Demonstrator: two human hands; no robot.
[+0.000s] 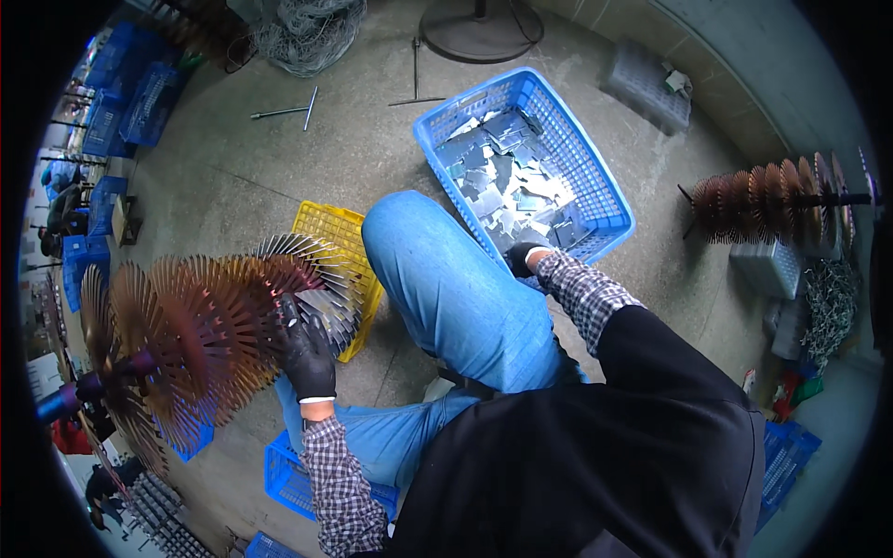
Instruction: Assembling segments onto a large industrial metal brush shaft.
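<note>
Big finned rack (200, 321) sits left of the blue basket (558, 116), with a yellow basket (333, 223) on that same side. The person's left hand (308, 356) is on the rack, fingers loosely spread; can't tell if it's gripping. Right hand (523, 258) is at the blue basket's near end, fingertips too obscured to tell its grip. Loose plates (503, 172) lie inside. Probably best to pinch one by its edge and steady the fins.
</note>
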